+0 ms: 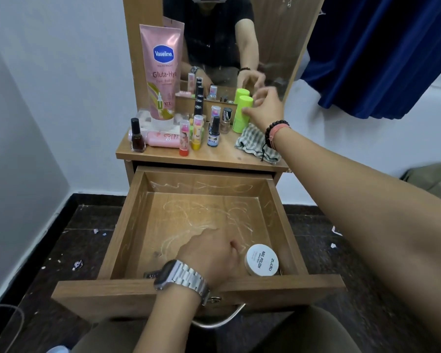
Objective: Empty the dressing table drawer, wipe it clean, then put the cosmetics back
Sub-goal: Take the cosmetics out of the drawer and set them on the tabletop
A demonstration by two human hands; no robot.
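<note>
The wooden drawer (127,220) stands pulled out, its floor streaked with pale marks. A white round jar (261,259) labelled nail polish lies in its front right corner. My left hand (209,253), with a metal watch on the wrist, reaches into the drawer just left of the jar, fingers loosely bent, nothing seen in it. My right hand (265,108) reaches over the table top (214,155) and grips an upright lime-green bottle (241,103) at the back right. A striped cloth (252,145) lies crumpled under that wrist.
Cosmetics crowd the table top: a tall pink Vaseline tube (163,72), a dark nail polish bottle (137,136), several lip balms (189,136) and small bottles. A mirror (214,34) stands behind them. A blue curtain (379,47) hangs at the right. The dark floor holds scattered paper bits.
</note>
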